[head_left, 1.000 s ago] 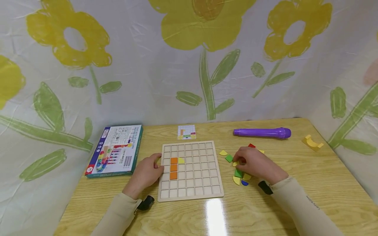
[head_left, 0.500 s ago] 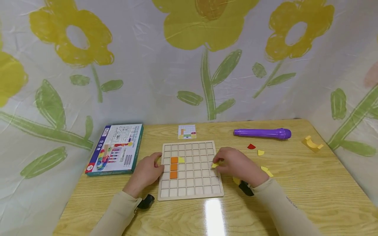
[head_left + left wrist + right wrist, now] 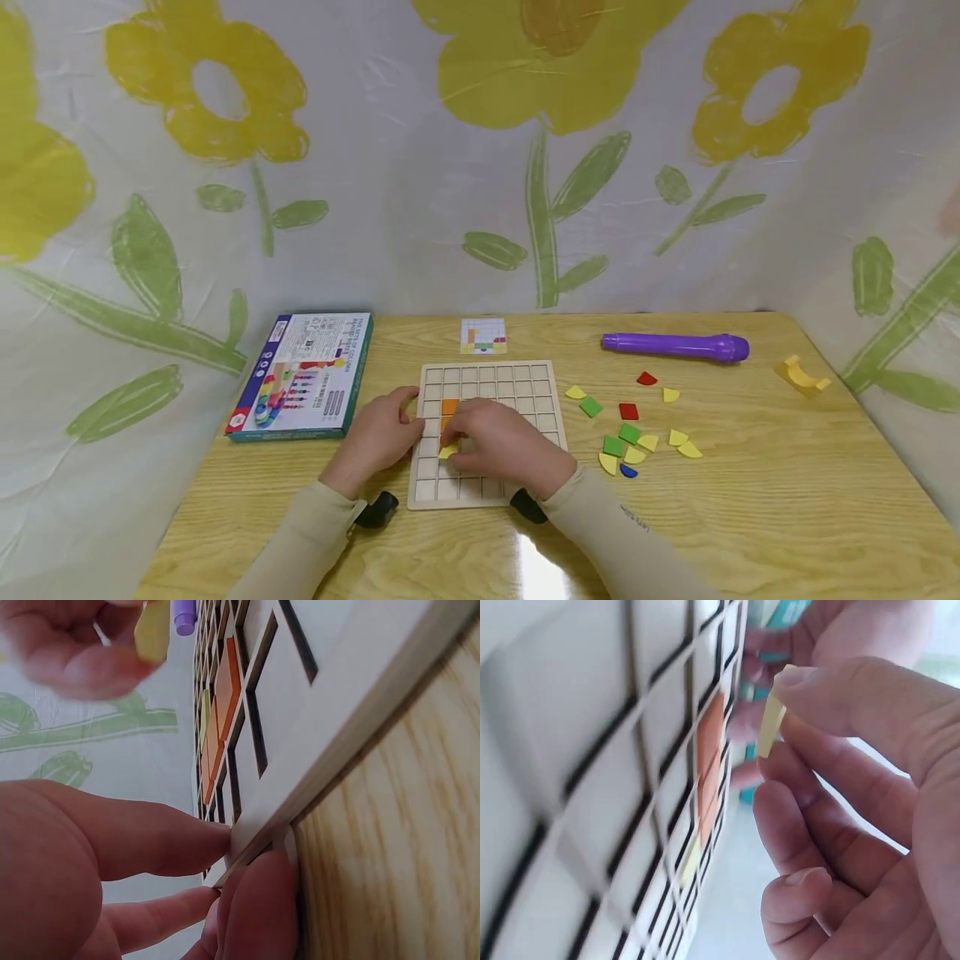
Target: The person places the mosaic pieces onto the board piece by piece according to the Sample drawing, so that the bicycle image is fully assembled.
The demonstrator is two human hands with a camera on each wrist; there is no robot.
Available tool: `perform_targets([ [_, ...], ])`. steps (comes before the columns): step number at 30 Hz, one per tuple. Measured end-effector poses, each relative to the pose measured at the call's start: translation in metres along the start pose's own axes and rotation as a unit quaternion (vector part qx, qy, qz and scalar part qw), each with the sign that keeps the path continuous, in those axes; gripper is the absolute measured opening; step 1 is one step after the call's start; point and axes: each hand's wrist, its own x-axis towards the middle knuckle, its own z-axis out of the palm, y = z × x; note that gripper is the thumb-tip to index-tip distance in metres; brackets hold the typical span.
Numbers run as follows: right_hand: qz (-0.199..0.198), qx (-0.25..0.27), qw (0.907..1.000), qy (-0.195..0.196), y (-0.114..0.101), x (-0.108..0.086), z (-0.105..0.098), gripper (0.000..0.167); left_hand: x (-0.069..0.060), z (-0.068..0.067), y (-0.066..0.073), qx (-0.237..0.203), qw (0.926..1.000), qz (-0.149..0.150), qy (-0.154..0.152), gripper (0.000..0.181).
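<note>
My left hand (image 3: 377, 437) grips the left edge of a wooden grid board (image 3: 417, 492); in the left wrist view its fingertips (image 3: 217, 838) touch that rim. Above the board's lower left cells, my right hand (image 3: 498, 442) pinches a yellow tile (image 3: 772, 720) between thumb and finger. The tile is tilted and held clear of the grid in the right wrist view. Several orange square tiles (image 3: 229, 682) sit in a column of cells, partly covered by the right hand in the head view. A yellow tile (image 3: 691, 861) lies in a cell beside them.
Loose yellow, green (image 3: 613, 446), red (image 3: 628, 412) and blue (image 3: 628, 471) tiles lie right of the board. A pattern card (image 3: 483, 336) is behind it. A boxed toy set (image 3: 300, 375) stands left, a purple microphone (image 3: 675, 346) and yellow arch piece (image 3: 801, 375) right.
My right hand has picked a yellow tile from the loose pile and carried it left over the board, above the orange column's lower end. My left hand has stayed at the board's edge.
</note>
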Motion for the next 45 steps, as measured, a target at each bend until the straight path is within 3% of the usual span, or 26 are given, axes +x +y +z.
perform_targets([
  [6,-0.013,-0.026,0.9996,-0.007,-0.016,0.012,0.015,0.014,0.001,0.000,-0.001,0.010,0.9999,0.010,0.003,0.059],
  [14,-0.027,-0.081,0.9963,0.001,-0.021,0.015,0.026,0.010,0.000,0.000,-0.001,0.005,0.9999,0.014,0.008,0.059],
  [25,-0.028,-0.081,0.9963,-0.004,-0.021,0.016,0.031,0.011,0.000,-0.002,-0.001,0.010,0.9998,0.015,-0.011,0.060],
  [38,-0.029,-0.089,0.9956,-0.002,-0.022,0.015,0.032,0.010,-0.001,-0.009,-0.005,0.021,0.9979,0.048,-0.039,0.061],
  [45,-0.032,-0.093,0.9952,-0.005,-0.023,0.015,0.031,0.009,0.000,-0.009,-0.006,0.019,0.9977,0.048,-0.043,0.061],
])
